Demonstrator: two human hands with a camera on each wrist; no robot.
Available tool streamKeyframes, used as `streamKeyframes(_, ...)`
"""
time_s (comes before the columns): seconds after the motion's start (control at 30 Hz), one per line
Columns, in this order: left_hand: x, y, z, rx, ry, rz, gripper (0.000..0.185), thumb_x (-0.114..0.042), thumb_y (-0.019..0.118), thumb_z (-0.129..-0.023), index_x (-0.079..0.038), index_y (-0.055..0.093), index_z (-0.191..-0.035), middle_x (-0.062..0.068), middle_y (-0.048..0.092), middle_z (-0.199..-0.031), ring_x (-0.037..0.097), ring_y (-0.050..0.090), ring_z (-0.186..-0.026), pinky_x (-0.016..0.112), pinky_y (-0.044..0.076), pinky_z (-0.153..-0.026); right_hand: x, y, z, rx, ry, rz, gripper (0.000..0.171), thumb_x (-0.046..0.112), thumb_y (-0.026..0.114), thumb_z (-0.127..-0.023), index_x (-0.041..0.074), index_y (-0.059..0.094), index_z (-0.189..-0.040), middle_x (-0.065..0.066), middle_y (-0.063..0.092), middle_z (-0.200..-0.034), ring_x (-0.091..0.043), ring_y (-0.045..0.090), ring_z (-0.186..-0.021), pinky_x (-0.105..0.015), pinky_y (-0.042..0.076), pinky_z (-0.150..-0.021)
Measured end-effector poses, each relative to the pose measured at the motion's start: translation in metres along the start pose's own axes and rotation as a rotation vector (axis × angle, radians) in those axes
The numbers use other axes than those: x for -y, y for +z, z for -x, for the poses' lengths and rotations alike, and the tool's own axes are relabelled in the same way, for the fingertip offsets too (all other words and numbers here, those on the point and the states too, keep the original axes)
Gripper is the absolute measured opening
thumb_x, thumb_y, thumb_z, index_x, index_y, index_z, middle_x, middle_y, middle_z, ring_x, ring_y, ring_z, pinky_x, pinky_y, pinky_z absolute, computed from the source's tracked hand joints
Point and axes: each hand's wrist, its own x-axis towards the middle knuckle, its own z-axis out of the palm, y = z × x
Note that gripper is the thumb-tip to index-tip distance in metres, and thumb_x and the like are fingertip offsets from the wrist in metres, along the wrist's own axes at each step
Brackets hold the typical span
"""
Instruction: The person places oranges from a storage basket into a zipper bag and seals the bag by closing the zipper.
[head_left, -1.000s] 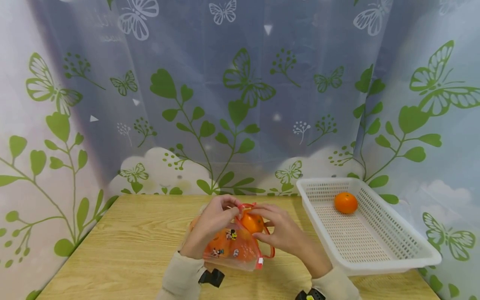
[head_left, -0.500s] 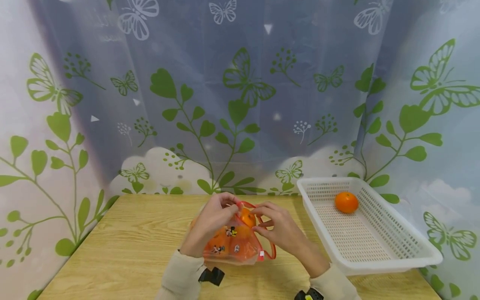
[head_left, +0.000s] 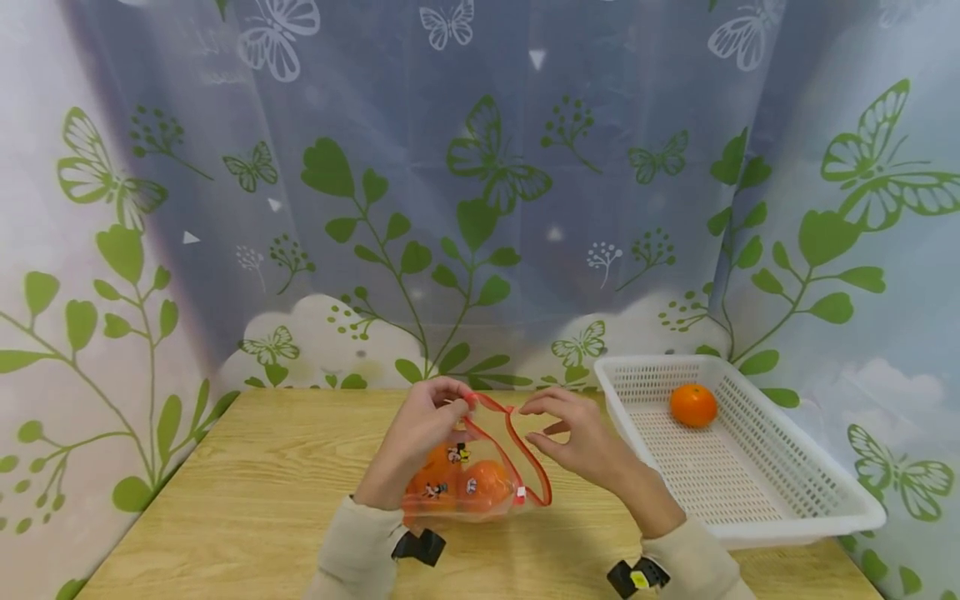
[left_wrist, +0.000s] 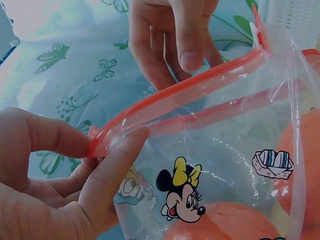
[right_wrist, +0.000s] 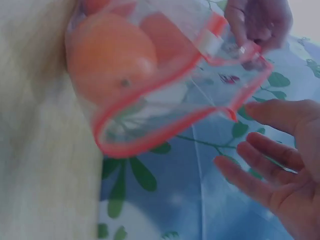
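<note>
A clear zip bag (head_left: 480, 462) with a red zip edge and cartoon prints stands on the table, its mouth spread apart. Several orange fruits (right_wrist: 112, 55) lie inside it. My left hand (head_left: 423, 429) pinches the bag's red edge between thumb and fingers, which the left wrist view shows at close range (left_wrist: 75, 170). To the right of the mouth, my right hand (head_left: 588, 437) is apart from the bag, fingers spread with nothing in them; in the right wrist view its fingers (right_wrist: 280, 150) lie just beyond the red rim.
A white perforated plastic basket (head_left: 757, 529) stands at the right of the wooden table (head_left: 285, 467). One orange fruit (head_left: 693, 406) sits near its back. A curtain (head_left: 390, 275) printed with butterflies and leaves hangs behind the table.
The orange fruit at the bag's mouth has gone down into the bag. My right hand has let go and drawn back to the right, while the left keeps its pinch, slightly raised.
</note>
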Motion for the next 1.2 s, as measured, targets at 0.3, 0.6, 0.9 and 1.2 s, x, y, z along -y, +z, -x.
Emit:
streamKeyframes(0.3, 0.000, -0.001, 0.000, 0.008, 0.001, -0.002, 0.012, -0.006, 0.057, -0.103, 0.000, 0.065, -0.110, 0.010, 0.064, -0.098, 0.021, 0.063, -0.080, 0.029, 0.064, -0.068, -0.004, -0.039, -0.004, 0.245, 0.165, 0.087, 0.051, 0.016, 0.078, -0.092, 0.009, 0.061, -0.140, -0.018, 0.057, -0.148, -0.041, 0.057, -0.132, -0.053, 0.062, -0.089)
streamKeyframes(0.6, 0.000, -0.001, 0.001, 0.008, 0.000, -0.003, 0.013, -0.004, 0.055, -0.103, 0.002, 0.064, -0.111, 0.014, 0.064, -0.100, 0.021, 0.063, -0.081, 0.036, 0.066, -0.073, -0.014, -0.066, -0.007, 0.366, 0.188, 0.189, 0.048, 0.020, 0.075, -0.095, 0.007, 0.062, -0.140, -0.021, 0.056, -0.148, -0.046, 0.052, -0.137, -0.062, 0.049, -0.108)
streamKeyframes(0.9, 0.000, -0.001, 0.001, 0.017, -0.001, 0.005, 0.013, -0.004, 0.056, -0.103, 0.003, 0.063, -0.111, 0.009, 0.063, -0.096, 0.020, 0.063, -0.080, 0.034, 0.065, -0.071, -0.036, -0.097, -0.004, 0.446, 0.287, 0.097, 0.046, 0.026, 0.066, -0.102, 0.005, 0.058, -0.142, -0.023, 0.057, -0.146, -0.047, 0.058, -0.128, -0.062, 0.053, -0.101)
streamKeyframes(1.2, 0.001, -0.002, 0.002, 0.019, -0.004, 0.014, 0.014, -0.004, 0.056, -0.102, 0.003, 0.064, -0.112, 0.009, 0.063, -0.095, 0.021, 0.063, -0.079, 0.030, 0.064, -0.068, -0.077, -0.120, 0.008, 0.445, 0.403, 0.110, 0.045, 0.023, 0.060, -0.105, 0.000, 0.056, -0.143, -0.027, 0.055, -0.147, -0.050, 0.060, -0.125, -0.059, 0.055, -0.100)
